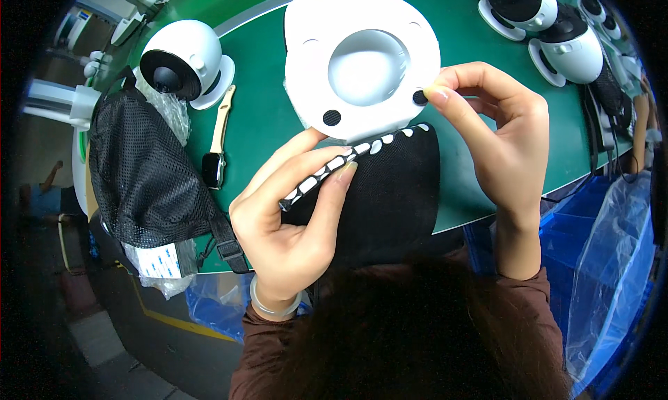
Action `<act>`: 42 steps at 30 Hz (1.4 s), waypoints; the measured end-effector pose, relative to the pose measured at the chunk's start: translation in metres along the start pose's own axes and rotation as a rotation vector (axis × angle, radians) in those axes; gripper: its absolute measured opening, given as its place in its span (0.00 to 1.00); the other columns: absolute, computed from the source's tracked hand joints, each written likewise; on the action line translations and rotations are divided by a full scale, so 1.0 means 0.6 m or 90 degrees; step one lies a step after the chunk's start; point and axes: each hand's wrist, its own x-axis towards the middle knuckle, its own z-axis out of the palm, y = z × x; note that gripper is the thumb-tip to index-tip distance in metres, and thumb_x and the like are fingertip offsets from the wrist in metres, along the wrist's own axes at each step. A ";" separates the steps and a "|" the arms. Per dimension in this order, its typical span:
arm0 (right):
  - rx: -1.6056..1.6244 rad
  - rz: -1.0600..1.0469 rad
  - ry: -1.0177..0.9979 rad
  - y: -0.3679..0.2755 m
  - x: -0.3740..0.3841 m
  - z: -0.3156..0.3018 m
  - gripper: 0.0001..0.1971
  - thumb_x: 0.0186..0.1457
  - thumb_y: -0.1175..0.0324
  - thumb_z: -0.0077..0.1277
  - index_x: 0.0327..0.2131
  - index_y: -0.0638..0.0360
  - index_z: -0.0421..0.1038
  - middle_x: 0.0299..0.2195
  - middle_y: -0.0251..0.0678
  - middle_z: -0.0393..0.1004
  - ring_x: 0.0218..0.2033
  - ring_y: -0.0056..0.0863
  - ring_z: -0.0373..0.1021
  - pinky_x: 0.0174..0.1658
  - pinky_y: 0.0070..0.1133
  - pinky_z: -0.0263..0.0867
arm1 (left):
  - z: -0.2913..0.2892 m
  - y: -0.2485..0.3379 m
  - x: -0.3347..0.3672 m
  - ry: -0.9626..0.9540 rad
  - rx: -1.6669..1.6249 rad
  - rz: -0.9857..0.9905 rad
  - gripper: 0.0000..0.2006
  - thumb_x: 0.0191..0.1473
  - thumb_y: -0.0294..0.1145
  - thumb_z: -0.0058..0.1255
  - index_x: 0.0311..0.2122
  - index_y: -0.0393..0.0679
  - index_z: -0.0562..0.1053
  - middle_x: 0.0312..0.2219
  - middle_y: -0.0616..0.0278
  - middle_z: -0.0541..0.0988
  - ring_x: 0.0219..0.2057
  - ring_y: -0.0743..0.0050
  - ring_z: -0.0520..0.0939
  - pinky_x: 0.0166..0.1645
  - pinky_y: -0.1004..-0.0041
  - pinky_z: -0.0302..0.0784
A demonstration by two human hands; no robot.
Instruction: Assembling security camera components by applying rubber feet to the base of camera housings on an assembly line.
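My left hand (292, 219) holds a narrow strip of stick-on pads (316, 177), black with white oval patches, its far end curving to the right. Between my right thumb and forefinger is a round black pad (419, 98), set against the lower right edge of a white plastic housing (313, 73). My right hand (511, 135) is closed in a pinch there. Another round black pad (332, 118) sits on the housing's lower left. A wide round hollow (369, 67) fills the housing's middle. Black cloth (390, 198) lies below the strip.
On the left are a white round device with a black front (184, 62), a smartwatch (214, 165) and a black mesh bag (142, 167). Similar white devices (574, 52) stand at the back right. Clear plastic over a blue bin (605, 254) is beside the green table (257, 59).
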 end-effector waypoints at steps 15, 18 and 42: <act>0.039 -0.015 0.066 0.014 0.006 -0.002 0.05 0.48 0.75 0.45 0.30 0.65 0.63 0.24 0.35 0.71 0.27 0.19 0.69 0.30 0.10 0.63 | -0.011 0.005 -0.001 -0.005 -0.130 -0.098 0.08 0.35 0.14 0.50 0.27 0.31 0.73 0.31 0.48 0.75 0.31 0.70 0.76 0.38 0.79 0.68; -0.068 -0.143 0.036 -0.011 -0.016 -0.019 0.10 0.45 0.74 0.47 0.34 0.65 0.65 0.30 0.39 0.71 0.31 0.24 0.69 0.33 0.15 0.62 | -0.032 0.015 -0.009 -0.030 -0.247 -0.128 0.09 0.31 0.12 0.47 0.25 0.29 0.73 0.28 0.45 0.75 0.30 0.69 0.76 0.37 0.78 0.69; -0.278 -0.447 -0.026 -0.027 -0.031 -0.009 0.07 0.30 0.72 0.52 0.21 0.57 0.68 0.23 0.30 0.67 0.25 0.26 0.67 0.32 0.24 0.65 | -0.015 0.026 -0.011 -0.056 -0.126 -0.108 0.08 0.31 0.14 0.54 0.23 0.32 0.74 0.16 0.58 0.75 0.15 0.81 0.72 0.19 0.85 0.61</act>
